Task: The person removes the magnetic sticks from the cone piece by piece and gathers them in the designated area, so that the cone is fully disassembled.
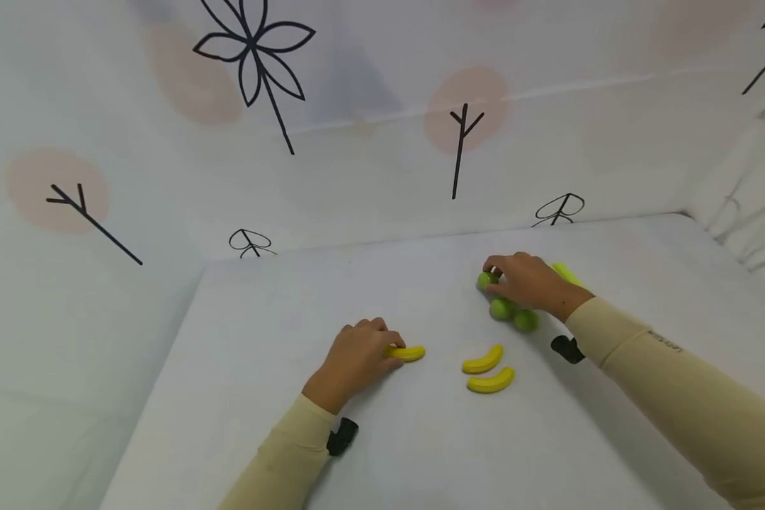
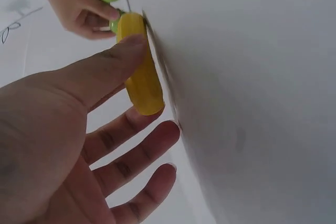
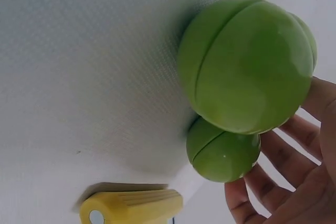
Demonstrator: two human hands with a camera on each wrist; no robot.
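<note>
My left hand [image 1: 359, 356] pinches a yellow toy banana [image 1: 411, 353] between thumb and forefinger, low over the white table [image 1: 261, 319]. In the left wrist view the other fingers spread loosely behind the banana [image 2: 140, 85]. Farther right, my right hand [image 1: 528, 281] has thumb and fingers around a green ball [image 1: 486, 281]. Two more green balls, one [image 1: 501, 309] beside another [image 1: 525, 321], lie just under that hand. Up close in the right wrist view, a glossy green ball [image 3: 247, 66] shows a seam and partly covers those behind it.
Two more toy bananas, an upper [image 1: 482, 360] and a lower [image 1: 491, 381], lie between the hands toward the front. Behind the right wrist a bright yellow-green piece [image 1: 566, 273] shows in part. Patterned white cloth [image 1: 370, 177] rises at the table's back edge.
</note>
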